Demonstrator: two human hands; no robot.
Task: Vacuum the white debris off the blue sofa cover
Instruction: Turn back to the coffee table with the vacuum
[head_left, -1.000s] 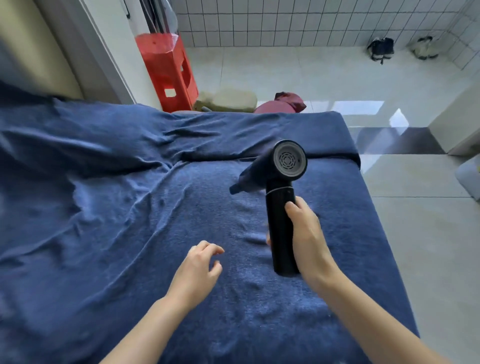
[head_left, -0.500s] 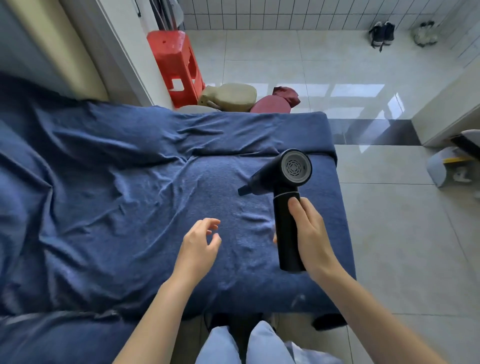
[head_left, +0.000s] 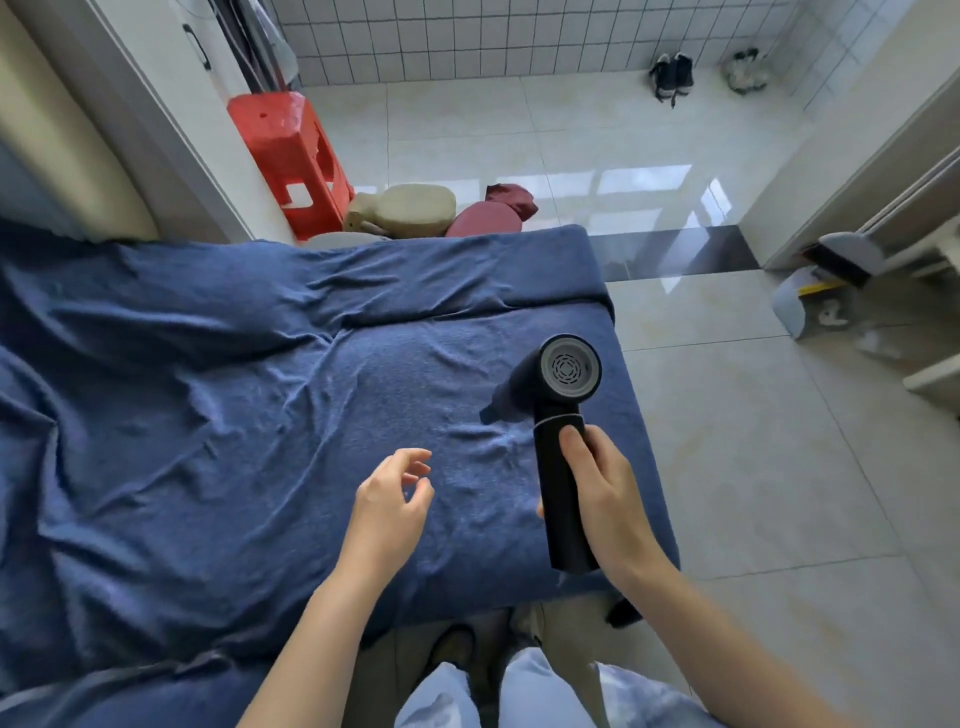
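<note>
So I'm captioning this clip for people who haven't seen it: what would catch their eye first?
The wrinkled blue cover fills the left and centre. Over its right edge, the right hand grips a black handheld vacuum, nozzle pointing left, while the left hand hovers empty beside it, fingers loosely curled. A red stool stands out on the pale tiled floor behind.

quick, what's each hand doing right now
Left hand: open, fingers loosely curled, holding nothing.
Right hand: gripping the black handheld vacuum by its handle.
</note>
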